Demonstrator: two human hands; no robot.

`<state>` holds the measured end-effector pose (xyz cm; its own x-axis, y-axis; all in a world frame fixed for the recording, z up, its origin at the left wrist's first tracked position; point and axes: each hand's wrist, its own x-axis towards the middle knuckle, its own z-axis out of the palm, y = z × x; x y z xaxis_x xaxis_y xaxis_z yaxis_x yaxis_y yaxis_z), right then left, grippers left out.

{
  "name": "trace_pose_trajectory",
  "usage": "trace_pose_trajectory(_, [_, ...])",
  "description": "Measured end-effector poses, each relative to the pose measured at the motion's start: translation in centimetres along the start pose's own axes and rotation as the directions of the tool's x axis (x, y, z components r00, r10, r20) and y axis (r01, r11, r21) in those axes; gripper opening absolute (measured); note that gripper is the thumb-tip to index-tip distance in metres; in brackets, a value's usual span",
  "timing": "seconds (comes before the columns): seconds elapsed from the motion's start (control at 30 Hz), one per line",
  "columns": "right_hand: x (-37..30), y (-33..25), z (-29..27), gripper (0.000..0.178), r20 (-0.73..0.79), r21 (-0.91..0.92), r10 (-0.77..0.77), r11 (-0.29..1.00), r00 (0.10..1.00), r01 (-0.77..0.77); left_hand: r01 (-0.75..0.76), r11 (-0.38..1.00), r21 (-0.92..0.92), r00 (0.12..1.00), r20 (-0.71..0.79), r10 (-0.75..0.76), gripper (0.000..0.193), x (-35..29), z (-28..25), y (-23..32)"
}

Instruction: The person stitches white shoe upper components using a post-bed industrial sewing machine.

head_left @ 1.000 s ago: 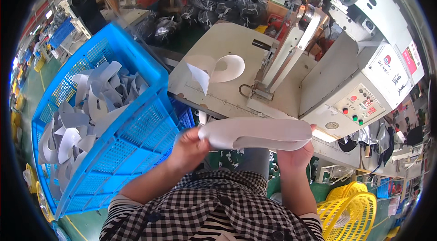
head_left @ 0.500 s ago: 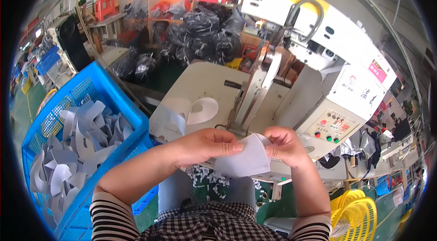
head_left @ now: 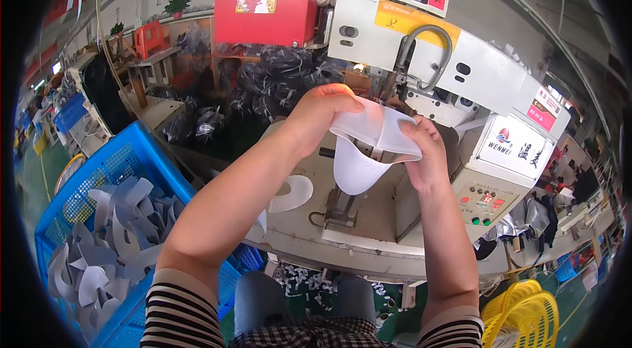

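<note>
A white curved piece of sheet material (head_left: 359,170), with a seam-like line across its upper part and a rounded flap hanging down, is held up in front of the post of a white machine (head_left: 421,52). My left hand (head_left: 322,114) pinches its upper left edge between thumb and fingers. On the right edge, my right hand (head_left: 426,147) grips it the same way. The piece is stretched between the hands and partly hides the slanted metal post (head_left: 342,208) behind it. Another white curved piece (head_left: 293,194) lies on the machine table, left of the post.
A blue plastic basket (head_left: 148,150) full of white curved pieces (head_left: 122,233) stands to my left. A control panel (head_left: 482,202) with buttons is right of the post. A red box (head_left: 273,25) hangs above, black bags lie behind, and yellow baskets (head_left: 526,308) stand low at the right.
Both hands have lifted the white piece from near my lap up and forward to the machine's head. Its rounded flap now hangs open below my fingers. The view has tilted upward.
</note>
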<state>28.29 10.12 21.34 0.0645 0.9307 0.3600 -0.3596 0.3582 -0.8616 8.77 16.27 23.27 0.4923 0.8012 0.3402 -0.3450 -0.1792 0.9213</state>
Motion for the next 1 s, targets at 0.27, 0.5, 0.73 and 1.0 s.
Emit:
trace_pose_trajectory(0.27, [1.9, 1.6, -1.0, 0.016, -0.073, 0.116, 0.014, 0.993, 0.997, -0.006, 0.029, 0.988, -0.149, 0.999, -0.027, -0.033, 0.005, 1.4, -0.4, -1.3])
trace_pose_trajectory(0.5, [2.3, 1.9, 0.2, 0.017, -0.096, 0.202, 0.053, 0.979, 0.994, -0.033, 0.057, 0.980, -0.191, 0.997, -0.036, -0.065, 0.003, 2.1, -0.6, -1.5])
trace_pose_trajectory(0.73, [4.5, 3.2, -4.2, 0.030, 0.365, 0.362, 0.032, 0.916, 0.930, -0.173, 0.117, 0.967, -0.227, 0.993, 0.039, -0.111, 0.014, 2.7, -0.3, -1.7])
trace_pose_trajectory(1.0, [2.1, 3.3, -1.5, 0.022, -0.068, 0.237, 0.144, 0.963, 0.987, -0.124, 0.242, 0.923, -0.299, 0.969, 0.124, -0.214, 0.028, 1.9, -1.2, -3.4])
